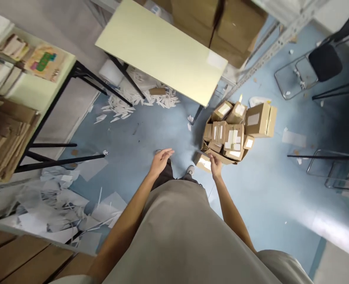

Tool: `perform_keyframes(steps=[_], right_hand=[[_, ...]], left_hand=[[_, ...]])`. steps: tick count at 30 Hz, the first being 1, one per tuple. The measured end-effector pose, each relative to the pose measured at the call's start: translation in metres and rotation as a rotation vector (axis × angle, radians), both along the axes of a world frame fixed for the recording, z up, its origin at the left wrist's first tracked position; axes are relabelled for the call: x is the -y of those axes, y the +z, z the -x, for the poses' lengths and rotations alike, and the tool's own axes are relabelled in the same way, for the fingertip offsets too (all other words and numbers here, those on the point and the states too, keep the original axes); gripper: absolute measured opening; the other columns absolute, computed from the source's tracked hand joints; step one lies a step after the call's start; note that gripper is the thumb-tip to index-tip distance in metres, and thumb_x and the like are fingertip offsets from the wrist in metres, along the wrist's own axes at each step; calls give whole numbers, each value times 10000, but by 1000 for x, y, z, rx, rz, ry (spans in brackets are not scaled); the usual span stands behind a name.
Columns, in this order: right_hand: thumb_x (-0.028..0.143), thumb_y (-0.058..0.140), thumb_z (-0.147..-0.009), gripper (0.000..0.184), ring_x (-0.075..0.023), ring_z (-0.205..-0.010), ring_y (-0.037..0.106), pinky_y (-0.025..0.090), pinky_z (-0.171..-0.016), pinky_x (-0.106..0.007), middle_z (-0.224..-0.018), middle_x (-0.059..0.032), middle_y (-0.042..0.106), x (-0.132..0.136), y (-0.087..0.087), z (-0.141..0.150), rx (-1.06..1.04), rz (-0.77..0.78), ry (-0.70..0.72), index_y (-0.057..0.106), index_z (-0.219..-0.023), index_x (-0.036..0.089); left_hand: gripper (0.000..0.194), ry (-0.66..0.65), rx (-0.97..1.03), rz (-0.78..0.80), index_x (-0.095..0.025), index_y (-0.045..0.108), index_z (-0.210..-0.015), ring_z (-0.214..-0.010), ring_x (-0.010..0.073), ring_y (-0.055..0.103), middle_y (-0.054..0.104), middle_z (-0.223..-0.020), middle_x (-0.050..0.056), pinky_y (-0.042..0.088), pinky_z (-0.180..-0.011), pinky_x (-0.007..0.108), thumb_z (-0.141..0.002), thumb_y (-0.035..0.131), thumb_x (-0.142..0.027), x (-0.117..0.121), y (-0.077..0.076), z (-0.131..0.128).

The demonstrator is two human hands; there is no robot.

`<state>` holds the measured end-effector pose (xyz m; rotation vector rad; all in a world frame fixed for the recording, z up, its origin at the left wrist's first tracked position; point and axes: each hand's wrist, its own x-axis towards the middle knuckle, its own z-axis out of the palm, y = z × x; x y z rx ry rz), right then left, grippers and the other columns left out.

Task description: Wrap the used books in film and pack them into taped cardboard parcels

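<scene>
1. Far left: counter w/ colourful books; flat cardboard stack beside it.
2. Low left: white paper scraps strewn on blue floor.
3. Left hand: open, fingers spread, holding nothing, above the floor.
4. Centre top: pale bare counter, more scraps under it.
5. Right hand: fingers curled on edge of small cardboard box, low by the pile; full grip — can't tell.
6. Right of hands: big carton heaped w/ taped small boxes.
7. Far right: black chair.
</scene>
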<state>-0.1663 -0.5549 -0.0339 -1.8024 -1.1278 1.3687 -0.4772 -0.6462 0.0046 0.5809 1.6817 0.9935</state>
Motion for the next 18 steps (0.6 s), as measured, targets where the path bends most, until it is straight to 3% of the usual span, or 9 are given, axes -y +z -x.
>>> perform_keyframes(steps=[10, 14, 18], right_hand=[[654, 716, -964, 464, -326, -1101, 803, 607, -1086, -530, -1204, -153, 865, -78, 83, 258, -87, -270, 332, 813, -1119, 227], [639, 722, -968, 420, -319, -1051, 816, 633, -1041, -526, -1181, -130, 876, -102, 106, 354, -136, -282, 470, 809, -1097, 249], [619, 733, -983, 387, -316, -1035, 828, 635, -1040, -531, -1170, -121, 880, -134, 119, 441, -204, -270, 581, 809, -1109, 260]], left_hand=[[555, 256, 14, -176, -229, 796, -1268, -1256, 337, 821, 870, -1283, 152, 597, -1204, 521, -966, 717, -689, -7, 70, 202], [594, 426, -30, -209, -226, 801, -1259, -1257, 346, 817, 869, -1285, 154, 585, -1219, 547, -950, 738, -729, -4, 83, 283], [685, 578, -32, -217, -213, 803, -1244, -1230, 354, 823, 871, -1265, 165, 584, -1219, 564, -896, 769, -802, -12, 85, 348]])
